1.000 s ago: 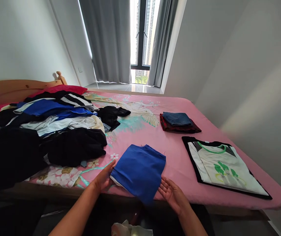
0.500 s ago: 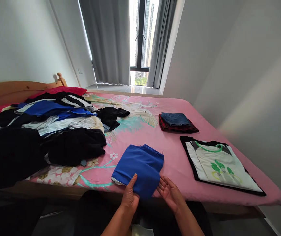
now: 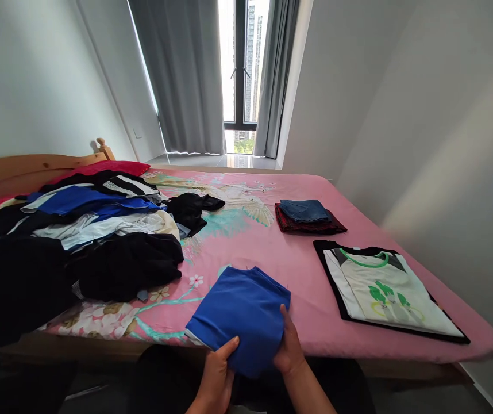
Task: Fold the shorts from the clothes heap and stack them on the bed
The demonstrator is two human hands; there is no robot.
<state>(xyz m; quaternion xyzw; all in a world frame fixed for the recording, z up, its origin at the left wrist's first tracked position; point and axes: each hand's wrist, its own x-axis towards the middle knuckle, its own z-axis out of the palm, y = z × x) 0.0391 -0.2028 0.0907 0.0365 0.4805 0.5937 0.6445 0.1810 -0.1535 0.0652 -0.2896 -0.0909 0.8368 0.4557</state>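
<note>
A folded blue garment (image 3: 242, 313) lies over the front edge of the bed, its near end lifted off the sheet; a thin white edge shows at its left. Whether it is shorts or a shirt I cannot tell. My left hand (image 3: 218, 374) grips its near left edge, thumb on top and fingers underneath. At the right edge my right hand (image 3: 290, 345) holds it too, thumb on the upper side and the other fingers mostly hidden beneath.
Unfolded clothes (image 3: 100, 213) pile up on the left of the bed (image 3: 255, 253). Folded jeans (image 3: 304, 210) rest on a dark red checked garment (image 3: 287, 223). A folded white T-shirt (image 3: 393, 293) lies on black cloth at the right. Walls stand close by.
My right hand has gone from open beside the blue garment to gripping its right edge. Both hands and the garment appear slightly lower in view.
</note>
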